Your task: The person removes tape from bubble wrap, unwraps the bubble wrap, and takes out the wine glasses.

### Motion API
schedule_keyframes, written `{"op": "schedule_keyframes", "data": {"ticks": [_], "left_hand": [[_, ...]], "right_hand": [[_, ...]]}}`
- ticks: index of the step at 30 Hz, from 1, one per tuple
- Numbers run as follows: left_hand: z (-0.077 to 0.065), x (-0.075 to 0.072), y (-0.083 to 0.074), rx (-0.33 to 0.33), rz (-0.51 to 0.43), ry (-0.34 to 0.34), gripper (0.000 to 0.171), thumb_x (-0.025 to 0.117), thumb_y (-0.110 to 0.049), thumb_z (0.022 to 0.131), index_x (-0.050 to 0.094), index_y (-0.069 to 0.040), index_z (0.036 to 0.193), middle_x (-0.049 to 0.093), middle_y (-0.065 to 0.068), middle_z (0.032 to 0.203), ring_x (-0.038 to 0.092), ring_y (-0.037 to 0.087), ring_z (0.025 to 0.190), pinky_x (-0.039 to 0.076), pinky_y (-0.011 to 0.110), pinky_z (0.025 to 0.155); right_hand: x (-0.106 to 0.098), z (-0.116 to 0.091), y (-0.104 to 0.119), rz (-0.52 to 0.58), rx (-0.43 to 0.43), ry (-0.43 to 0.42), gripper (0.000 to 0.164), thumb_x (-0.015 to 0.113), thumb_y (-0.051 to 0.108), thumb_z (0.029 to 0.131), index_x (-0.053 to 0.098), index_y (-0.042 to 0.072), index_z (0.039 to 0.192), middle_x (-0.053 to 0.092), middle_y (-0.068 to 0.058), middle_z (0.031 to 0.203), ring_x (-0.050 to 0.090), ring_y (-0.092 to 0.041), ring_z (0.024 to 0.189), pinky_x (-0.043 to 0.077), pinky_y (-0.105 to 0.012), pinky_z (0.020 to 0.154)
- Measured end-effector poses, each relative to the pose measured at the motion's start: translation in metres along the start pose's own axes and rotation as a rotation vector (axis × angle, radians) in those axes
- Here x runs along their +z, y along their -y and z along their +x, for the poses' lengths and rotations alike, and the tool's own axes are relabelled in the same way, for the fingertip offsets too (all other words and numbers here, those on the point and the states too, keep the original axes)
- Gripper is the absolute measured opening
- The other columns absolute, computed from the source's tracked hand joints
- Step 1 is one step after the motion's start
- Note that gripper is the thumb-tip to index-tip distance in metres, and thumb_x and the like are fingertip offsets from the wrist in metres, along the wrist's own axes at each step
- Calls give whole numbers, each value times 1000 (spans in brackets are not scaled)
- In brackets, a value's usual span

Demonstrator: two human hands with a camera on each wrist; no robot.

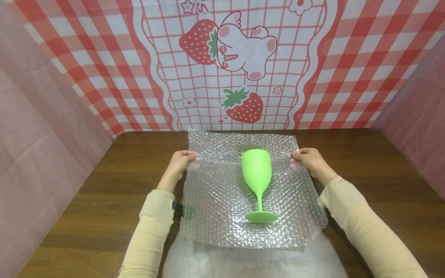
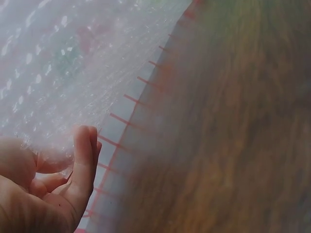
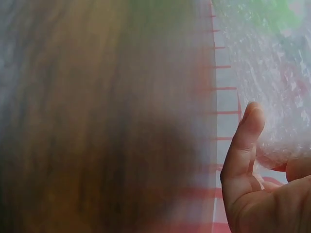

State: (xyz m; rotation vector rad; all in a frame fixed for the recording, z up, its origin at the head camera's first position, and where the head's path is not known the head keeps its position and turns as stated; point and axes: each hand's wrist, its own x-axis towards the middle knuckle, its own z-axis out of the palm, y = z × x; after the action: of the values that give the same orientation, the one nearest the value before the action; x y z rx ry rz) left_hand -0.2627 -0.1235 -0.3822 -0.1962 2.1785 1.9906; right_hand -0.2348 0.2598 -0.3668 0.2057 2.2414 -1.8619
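A sheet of clear bubble wrap (image 1: pixel 215 193) spreads between my two hands in the head view. On it lies a bright green goblet (image 1: pixel 257 170), bowl toward the wall and round foot toward me. My left hand (image 1: pixel 180 162) pinches the wrap's left edge, thumb on top and fingertips showing pink through the plastic. Opposite it, my right hand (image 1: pixel 311 160) pinches the right edge in the same way. Both wrist views show the wrap gripped between thumb and fingers, with the left hand (image 2: pixel 58 184) and right hand (image 3: pixel 262 189) at its edges. Neither hand touches the goblet.
A brown wooden table (image 1: pixel 104 208) lies under everything. Behind it hangs a red-and-white checked cloth (image 1: pixel 365 69) with strawberry prints. Pink curtains (image 1: pixel 45 96) flank both sides. A whitish surface (image 1: pixel 253 262) shows at the near edge below the wrap.
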Motion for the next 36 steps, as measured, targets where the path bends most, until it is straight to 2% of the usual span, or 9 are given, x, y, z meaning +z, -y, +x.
{"op": "schedule_keyframes", "data": {"ticks": [9,12,15,18,22,29,32,36], "left_hand": [[0,0,2,-33,-3,18,29,48,-9,86,49,9,108,54,9,84,58,8,53,50,23,58],[1,-1,3,-38,6,27,30,49,-10,85,49,8,109,55,9,86,58,7,55,50,22,58],[3,-2,5,-42,23,35,32,49,-11,85,49,8,110,56,6,85,58,6,55,48,18,53],[4,-4,7,-60,-4,45,32,49,-11,85,49,7,112,58,4,81,59,7,54,47,17,52],[5,-5,9,-76,-67,66,32,47,-9,86,47,8,112,59,3,78,61,10,56,50,22,59],[5,-5,9,-64,-77,95,31,42,-9,88,47,8,113,62,6,79,61,12,58,50,26,66],[5,-7,9,-61,-88,125,32,39,-8,89,45,9,115,62,6,80,61,13,59,50,28,67],[7,-11,10,-56,-121,207,34,32,-8,90,40,12,117,62,5,81,62,15,66,49,30,72]], "right_hand": [[-2,1,-3,1,11,23,17,41,7,88,40,-9,94,55,3,60,56,-4,50,48,-17,51],[-3,1,-5,22,45,50,17,40,9,89,39,-7,94,56,4,60,57,-3,51,48,-17,51],[-3,1,-6,33,78,74,18,38,11,89,39,-6,94,57,4,60,56,-3,52,48,-17,51],[-3,1,-7,12,77,79,21,36,12,90,39,-8,97,57,4,60,56,-3,53,48,-17,52],[-2,2,-8,-46,50,65,29,33,12,91,38,-14,103,54,3,62,55,-3,53,48,-18,54],[0,2,-8,-69,42,66,40,26,16,93,33,-19,111,54,3,63,55,-4,54,49,-19,56],[-1,3,-9,-36,42,86,46,22,20,93,31,-21,113,56,3,63,56,-5,55,49,-20,56],[-2,2,-9,-10,43,104,48,21,22,93,33,-20,112,57,2,63,57,-7,55,49,-21,56]]}}
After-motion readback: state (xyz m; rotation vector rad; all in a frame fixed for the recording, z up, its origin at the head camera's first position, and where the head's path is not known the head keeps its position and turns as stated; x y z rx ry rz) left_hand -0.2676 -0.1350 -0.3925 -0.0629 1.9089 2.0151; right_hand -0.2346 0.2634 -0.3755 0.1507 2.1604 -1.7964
